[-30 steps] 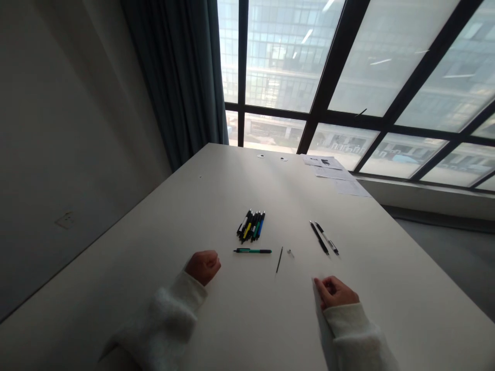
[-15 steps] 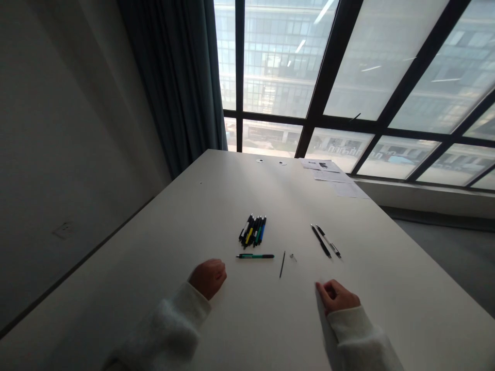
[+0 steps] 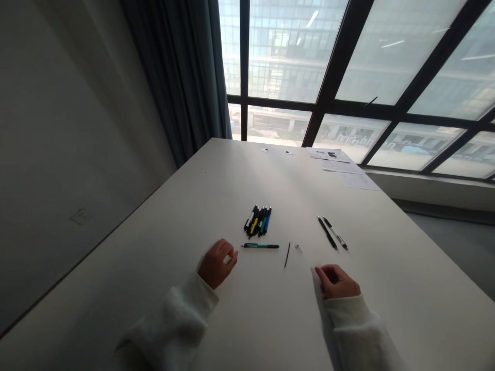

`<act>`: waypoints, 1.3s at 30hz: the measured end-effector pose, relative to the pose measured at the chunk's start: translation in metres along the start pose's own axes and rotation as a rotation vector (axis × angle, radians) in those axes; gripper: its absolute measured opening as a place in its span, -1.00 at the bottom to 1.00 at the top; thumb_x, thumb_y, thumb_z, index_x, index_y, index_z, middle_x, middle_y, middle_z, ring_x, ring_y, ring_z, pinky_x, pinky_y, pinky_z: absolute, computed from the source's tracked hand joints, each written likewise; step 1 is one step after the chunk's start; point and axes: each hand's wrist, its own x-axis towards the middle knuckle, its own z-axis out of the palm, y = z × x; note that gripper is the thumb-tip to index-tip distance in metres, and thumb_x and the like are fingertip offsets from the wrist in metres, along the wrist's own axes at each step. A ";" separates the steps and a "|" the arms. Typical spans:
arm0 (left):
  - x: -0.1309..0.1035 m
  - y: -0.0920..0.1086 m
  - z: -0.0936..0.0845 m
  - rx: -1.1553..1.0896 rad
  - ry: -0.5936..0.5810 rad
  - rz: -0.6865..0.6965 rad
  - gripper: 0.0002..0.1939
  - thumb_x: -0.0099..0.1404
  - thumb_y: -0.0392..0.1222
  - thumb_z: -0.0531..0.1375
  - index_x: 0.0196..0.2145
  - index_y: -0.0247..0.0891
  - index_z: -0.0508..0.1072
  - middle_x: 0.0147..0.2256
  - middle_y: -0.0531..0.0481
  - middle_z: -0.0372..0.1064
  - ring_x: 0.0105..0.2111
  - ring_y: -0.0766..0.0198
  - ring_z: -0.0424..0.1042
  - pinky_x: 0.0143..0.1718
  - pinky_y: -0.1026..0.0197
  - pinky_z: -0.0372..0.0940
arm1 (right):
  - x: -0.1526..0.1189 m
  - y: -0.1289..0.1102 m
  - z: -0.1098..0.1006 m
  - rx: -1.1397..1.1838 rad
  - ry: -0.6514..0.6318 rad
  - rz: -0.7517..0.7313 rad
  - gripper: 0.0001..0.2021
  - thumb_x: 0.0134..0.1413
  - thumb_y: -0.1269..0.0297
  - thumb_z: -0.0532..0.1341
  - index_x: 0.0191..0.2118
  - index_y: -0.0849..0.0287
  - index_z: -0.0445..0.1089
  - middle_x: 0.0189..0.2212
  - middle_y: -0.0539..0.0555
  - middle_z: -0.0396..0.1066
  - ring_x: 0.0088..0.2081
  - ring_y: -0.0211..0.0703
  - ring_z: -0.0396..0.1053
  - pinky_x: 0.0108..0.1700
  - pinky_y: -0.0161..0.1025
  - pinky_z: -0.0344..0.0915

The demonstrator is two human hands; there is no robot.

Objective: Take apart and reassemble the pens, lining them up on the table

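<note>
My left hand is just left of a green pen, its thumb and forefinger apart beside the pen's pointed end without touching it. The pen lies crosswise on the white table. To its right are a thin dark pen refill and a small clear piece. My right hand rests on the table to the right of these, fingers curled and fingertips drawn together; anything between them is too small to make out. Beyond the green pen lies a bunch of several pens with black, yellow, green and blue parts.
A black pen and a white-and-black pen lie side by side on the right. Papers and two small white pieces are at the far end. A wall and curtain stand left, windows ahead.
My left hand has moved toward the green pen, its thumb and forefinger spreading from a closed curl. My right hand stays in nearly the same place. The whole view has shifted slightly.
</note>
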 end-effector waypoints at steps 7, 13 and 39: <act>0.029 0.031 0.023 0.054 -0.213 0.150 -0.75 0.30 -0.25 0.19 -0.05 -0.18 0.40 -0.10 -0.07 0.38 -0.12 0.14 0.26 -0.09 0.09 0.19 | 0.011 -0.044 0.044 0.050 -0.148 -0.186 -0.64 -0.07 -0.10 0.22 -0.49 0.14 0.39 -0.60 0.03 0.46 -0.59 -0.14 0.41 -0.47 -0.22 0.34; 0.035 0.031 0.034 0.110 -0.244 0.101 -0.74 0.25 -0.25 0.25 -0.08 -0.19 0.44 -0.16 -0.04 0.43 -0.14 0.12 0.27 -0.13 0.09 0.17 | 0.015 -0.054 0.047 -0.245 -0.249 -0.296 -0.70 -0.01 0.03 0.24 -0.54 0.15 0.43 -0.62 0.05 0.47 -0.54 -0.12 0.43 -0.42 -0.26 0.27; 0.017 0.021 0.029 -0.303 -0.024 0.125 -0.84 0.38 -0.23 0.06 -0.19 -0.29 0.41 -0.26 -0.11 0.38 -0.23 0.18 0.30 -0.16 0.09 0.29 | 0.007 -0.073 0.055 0.496 -0.418 0.114 -0.85 -0.06 0.22 0.13 -0.52 0.10 0.14 -0.81 -0.18 0.14 -0.79 -0.33 0.07 -0.76 -0.40 -0.04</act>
